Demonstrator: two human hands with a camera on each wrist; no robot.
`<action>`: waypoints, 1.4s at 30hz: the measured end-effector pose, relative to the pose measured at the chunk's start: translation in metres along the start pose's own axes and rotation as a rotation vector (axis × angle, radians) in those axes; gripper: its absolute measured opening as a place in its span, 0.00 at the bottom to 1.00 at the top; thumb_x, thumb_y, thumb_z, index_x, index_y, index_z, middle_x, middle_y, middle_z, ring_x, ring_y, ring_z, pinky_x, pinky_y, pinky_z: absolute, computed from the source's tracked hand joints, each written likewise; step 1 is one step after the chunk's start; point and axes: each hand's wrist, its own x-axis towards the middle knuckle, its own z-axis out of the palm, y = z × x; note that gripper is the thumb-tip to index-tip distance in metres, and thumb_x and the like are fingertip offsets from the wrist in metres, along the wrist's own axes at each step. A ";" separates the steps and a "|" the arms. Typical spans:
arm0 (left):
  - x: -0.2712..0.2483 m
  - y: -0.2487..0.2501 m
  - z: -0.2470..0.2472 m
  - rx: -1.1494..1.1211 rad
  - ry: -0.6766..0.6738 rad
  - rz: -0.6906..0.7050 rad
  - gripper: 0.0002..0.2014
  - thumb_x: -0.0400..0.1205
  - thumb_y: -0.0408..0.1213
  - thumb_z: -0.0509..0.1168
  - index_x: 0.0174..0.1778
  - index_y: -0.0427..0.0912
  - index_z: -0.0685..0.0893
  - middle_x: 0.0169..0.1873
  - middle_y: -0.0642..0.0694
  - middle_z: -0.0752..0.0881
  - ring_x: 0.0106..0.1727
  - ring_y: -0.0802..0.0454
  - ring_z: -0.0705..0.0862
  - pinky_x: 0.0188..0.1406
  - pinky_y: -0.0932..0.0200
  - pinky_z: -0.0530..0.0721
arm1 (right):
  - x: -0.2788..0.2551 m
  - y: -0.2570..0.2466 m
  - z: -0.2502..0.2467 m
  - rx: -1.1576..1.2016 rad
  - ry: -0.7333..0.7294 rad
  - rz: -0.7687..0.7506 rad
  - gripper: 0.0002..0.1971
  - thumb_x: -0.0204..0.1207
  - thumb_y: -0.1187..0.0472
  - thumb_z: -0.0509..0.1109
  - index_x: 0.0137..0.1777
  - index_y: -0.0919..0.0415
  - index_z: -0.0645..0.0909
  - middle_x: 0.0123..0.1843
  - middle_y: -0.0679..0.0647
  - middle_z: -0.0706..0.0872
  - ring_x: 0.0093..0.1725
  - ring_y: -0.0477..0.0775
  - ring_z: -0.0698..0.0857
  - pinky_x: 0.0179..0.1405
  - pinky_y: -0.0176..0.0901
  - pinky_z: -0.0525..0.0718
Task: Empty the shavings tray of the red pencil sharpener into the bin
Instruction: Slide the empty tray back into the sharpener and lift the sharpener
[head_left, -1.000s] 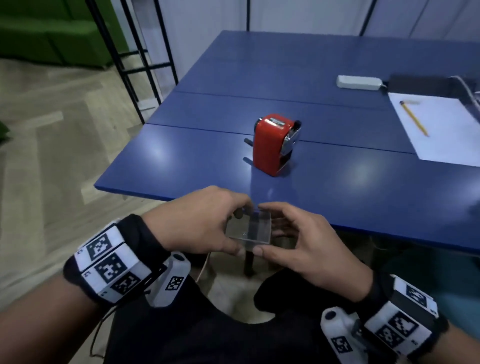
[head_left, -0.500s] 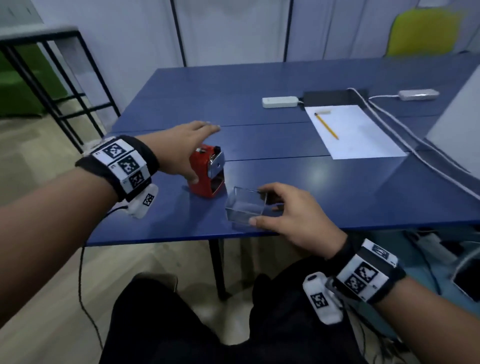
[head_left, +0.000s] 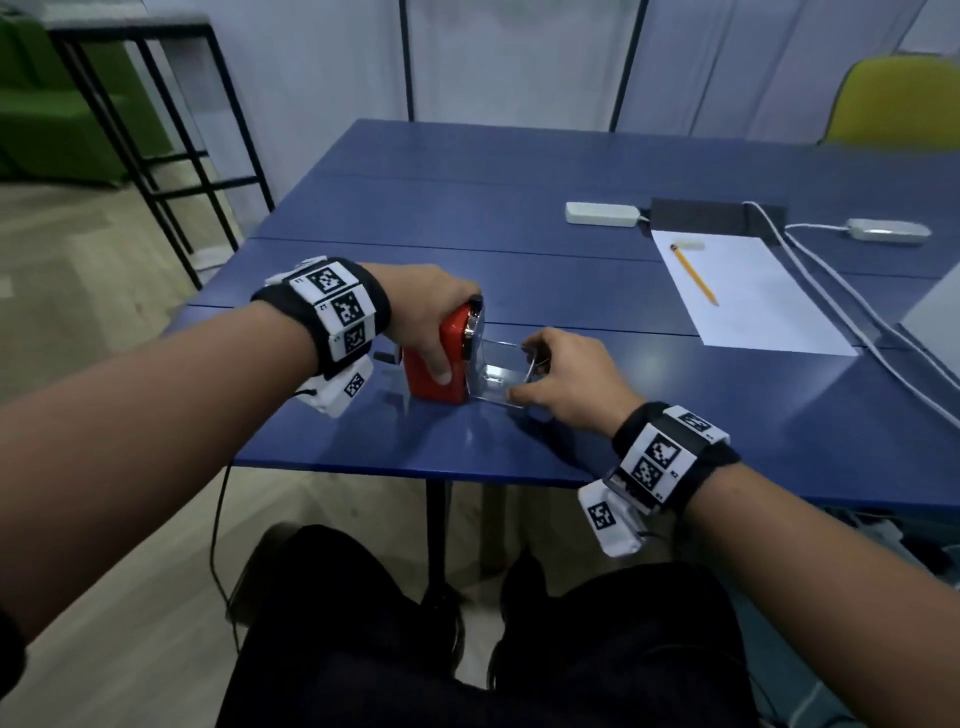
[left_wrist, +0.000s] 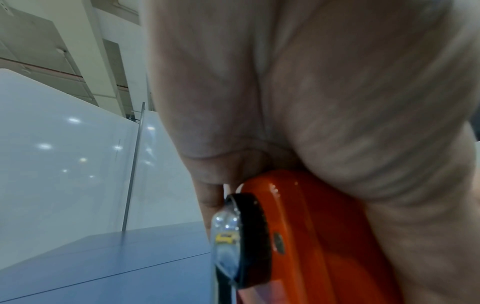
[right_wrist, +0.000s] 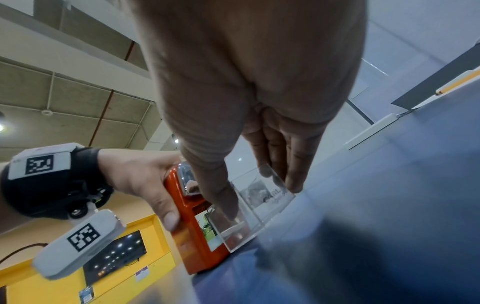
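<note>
my left hand (head_left: 423, 317) comes in from the left, wrapped over the top of the red pencil sharpener (head_left: 441, 364), thumb down its near face, grip closed on it. it stands upright on the blue surface (head_left: 675, 415) near the near edge. my right hand (head_left: 563, 374) pinches the clear shavings tray (head_left: 501, 371), thumb on the near wall, fingers (right_wrist: 293, 164) on the far one. the tray lies flat, its long axis running left to right, its left end at the sharpener's right-hand opening. faint print on the tray's end wall is too blurred to read.
</note>
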 end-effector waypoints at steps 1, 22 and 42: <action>-0.001 0.000 0.000 -0.005 0.003 0.004 0.39 0.59 0.60 0.88 0.58 0.55 0.75 0.53 0.52 0.86 0.51 0.46 0.84 0.49 0.52 0.82 | 0.002 0.000 -0.001 -0.010 -0.002 -0.006 0.34 0.69 0.49 0.87 0.73 0.60 0.84 0.62 0.52 0.91 0.57 0.51 0.86 0.53 0.38 0.77; -0.002 -0.006 0.007 -0.065 0.015 0.067 0.41 0.58 0.63 0.87 0.61 0.55 0.74 0.53 0.53 0.89 0.52 0.47 0.88 0.53 0.45 0.90 | 0.007 -0.014 0.000 0.115 -0.060 -0.094 0.36 0.63 0.45 0.93 0.70 0.58 0.88 0.56 0.47 0.94 0.49 0.46 0.92 0.58 0.45 0.92; 0.000 -0.006 0.006 -0.048 0.005 0.065 0.40 0.59 0.62 0.88 0.60 0.54 0.75 0.52 0.52 0.88 0.52 0.47 0.88 0.52 0.45 0.89 | 0.015 -0.024 -0.011 -0.070 -0.101 -0.186 0.39 0.67 0.41 0.90 0.75 0.59 0.89 0.57 0.51 0.96 0.56 0.50 0.93 0.64 0.44 0.90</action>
